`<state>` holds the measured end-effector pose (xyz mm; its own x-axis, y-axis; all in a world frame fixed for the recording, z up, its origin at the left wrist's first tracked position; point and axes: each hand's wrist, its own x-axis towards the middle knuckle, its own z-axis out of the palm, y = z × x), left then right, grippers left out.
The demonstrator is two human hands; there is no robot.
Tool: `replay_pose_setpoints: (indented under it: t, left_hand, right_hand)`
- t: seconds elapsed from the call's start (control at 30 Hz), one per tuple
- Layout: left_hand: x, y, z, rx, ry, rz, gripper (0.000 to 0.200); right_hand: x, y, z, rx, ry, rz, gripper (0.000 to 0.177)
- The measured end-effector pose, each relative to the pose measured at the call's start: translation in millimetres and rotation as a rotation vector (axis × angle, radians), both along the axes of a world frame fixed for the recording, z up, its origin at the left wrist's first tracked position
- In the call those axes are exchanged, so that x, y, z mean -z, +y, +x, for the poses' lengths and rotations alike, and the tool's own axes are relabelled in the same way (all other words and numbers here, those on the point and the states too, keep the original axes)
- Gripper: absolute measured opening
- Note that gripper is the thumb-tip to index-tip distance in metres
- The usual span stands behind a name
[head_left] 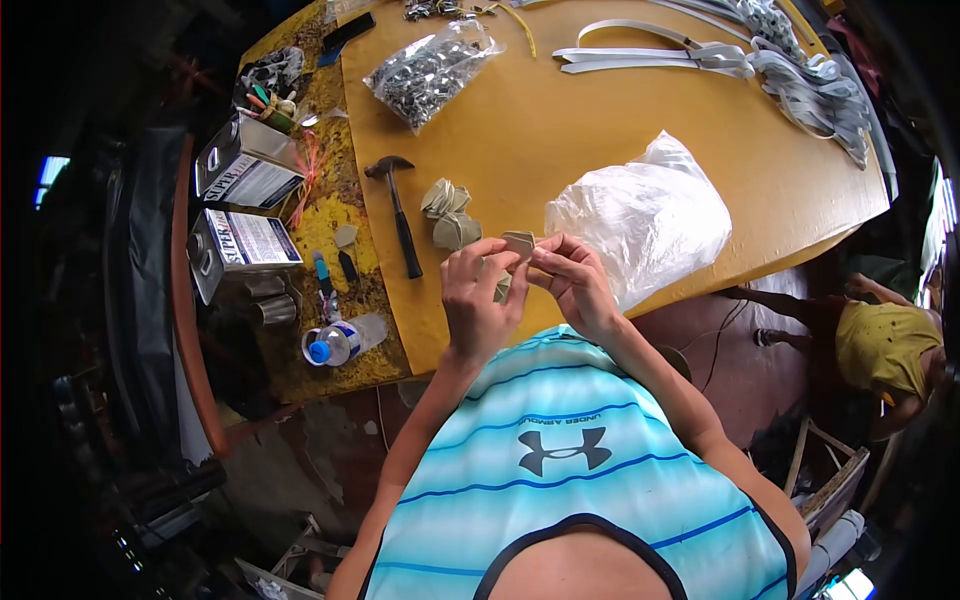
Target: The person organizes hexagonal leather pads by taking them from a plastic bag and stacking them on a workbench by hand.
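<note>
A: Bright enough?
B: On the yellow table (560, 130), yes: even daylight from above, soft shadows by the hammer (400, 215), slight glare on the white plastic bag (640, 215).
A: Edges?
B: Fisheye bending, black corners, dim floor (300, 470). The left hand (480, 295), right hand (572, 280) and tan piece (518, 243) between them are sharp.
</note>
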<state>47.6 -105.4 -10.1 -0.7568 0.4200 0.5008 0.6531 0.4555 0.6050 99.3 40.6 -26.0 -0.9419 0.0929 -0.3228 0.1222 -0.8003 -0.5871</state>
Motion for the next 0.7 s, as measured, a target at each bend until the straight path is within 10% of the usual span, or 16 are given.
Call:
replay_pose_setpoints:
  t: [0.13, 0.3, 0.43, 0.7]
  left_hand:
    - [0.4, -3.0, 0.3, -0.006, -0.006, -0.006, 0.014]
    - [14.2, -17.0, -12.9, -0.207, -0.806, 0.758, 0.010]
    - [-3.5, -29.7, -25.2, -0.178, -0.965, 0.910, 0.012]
    - [5.0, -28.2, -15.5, -0.187, -0.595, 0.546, 0.011]
  right_hand:
    - [1.3, -5.4, 0.8, 0.004, 0.077, 0.094, 0.011]
    - [2.4, -5.4, -0.2, 0.022, 0.015, 0.240, 0.014]
    - [15.4, 11.1, -1.0, 0.156, -0.055, 0.124, 0.014]
    - [9.5, 22.5, -0.6, 0.132, -0.029, 0.040, 0.013]
